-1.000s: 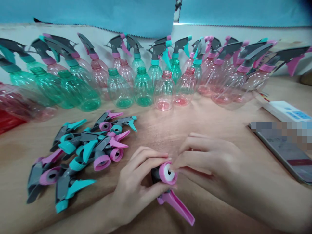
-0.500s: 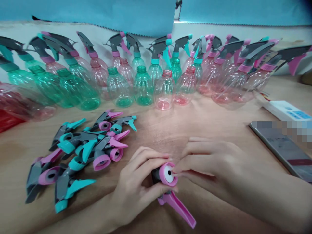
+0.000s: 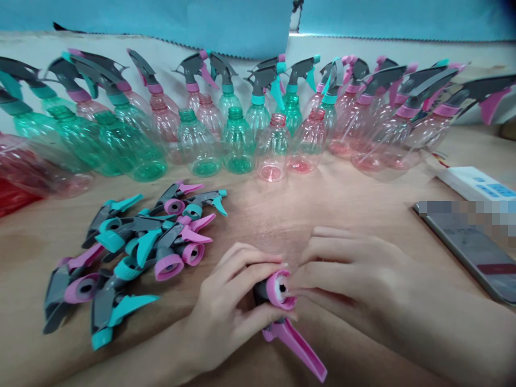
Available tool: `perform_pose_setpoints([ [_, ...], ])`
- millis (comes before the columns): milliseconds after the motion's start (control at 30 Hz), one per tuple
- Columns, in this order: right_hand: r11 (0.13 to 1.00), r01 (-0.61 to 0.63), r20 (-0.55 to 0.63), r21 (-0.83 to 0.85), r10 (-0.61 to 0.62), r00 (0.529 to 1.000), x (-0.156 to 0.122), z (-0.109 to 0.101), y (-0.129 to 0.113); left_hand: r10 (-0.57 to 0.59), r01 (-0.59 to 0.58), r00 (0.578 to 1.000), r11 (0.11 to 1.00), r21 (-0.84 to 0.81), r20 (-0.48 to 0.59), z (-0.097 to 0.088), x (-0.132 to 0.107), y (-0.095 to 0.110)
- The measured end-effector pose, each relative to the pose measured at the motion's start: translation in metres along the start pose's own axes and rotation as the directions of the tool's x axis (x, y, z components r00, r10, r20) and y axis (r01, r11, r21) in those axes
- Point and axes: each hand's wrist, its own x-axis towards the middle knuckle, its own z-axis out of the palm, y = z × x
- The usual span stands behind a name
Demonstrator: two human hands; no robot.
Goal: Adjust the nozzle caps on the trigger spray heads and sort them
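My left hand [image 3: 228, 303] is wrapped around a grey trigger spray head with a pink collar [image 3: 273, 289]. Its pink trigger [image 3: 304, 349] points down to the right, and the collar's open end faces my right hand. A white ring-shaped washer [image 3: 279, 284] with a dark hole in its middle sits inside the collar. My right hand [image 3: 355, 277] has thumb and forefinger pinched together, their tips inside the collar at the washer's right edge. Those fingertips partly cover the washer. My left fingers hide much of the spray head's body.
Loose spray heads [image 3: 139, 236] lie piled at the left. Behind them stand rows of green and pink clear bottles [image 3: 237, 145], some with spray heads fitted. A phone [image 3: 463, 247] and a white box [image 3: 479, 183] lie at the right. Red plastic [image 3: 18, 191] is at the left edge.
My right fingertips have gone slightly deeper into the collar and cover more of the washer. The spray head has shifted a little to the right in my left hand.
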Motion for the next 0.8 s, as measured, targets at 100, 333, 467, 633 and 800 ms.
perform_pose_setpoints([
  [100, 1.000, 0.003, 0.015, -0.002, -0.003, 1.000, 0.000, -0.001, -0.002, 0.007, -0.007, 1.000, 1.000, -0.027, 0.004, 0.001, -0.002, -0.002],
  [333, 1.000, 0.005, 0.012, -0.006, -0.005, 1.000, 0.001, 0.001, 0.001, 0.019, -0.018, 0.999, 1.000, -0.022, 0.036, 0.001, -0.001, -0.002],
  [467, 0.996, -0.023, -0.015, -0.085, 0.022, 1.000, 0.000, 0.003, 0.003, -0.024, 0.024, 1.000, 1.000, 0.001, -0.006, 0.003, -0.002, -0.004],
  [633, 0.991, -0.031, -0.010, -0.133, 0.029, 1.000, -0.002, 0.006, 0.003, -0.009, 0.009, 1.000, 1.000, 0.005, 0.007, 0.003, -0.003, -0.004],
  [800, 0.995, 0.012, -0.077, 0.101, -0.004, 0.997, -0.002, 0.018, 0.000, 0.028, -0.028, 1.000, 1.000, -0.003, -0.009, 0.001, -0.003, -0.004],
])
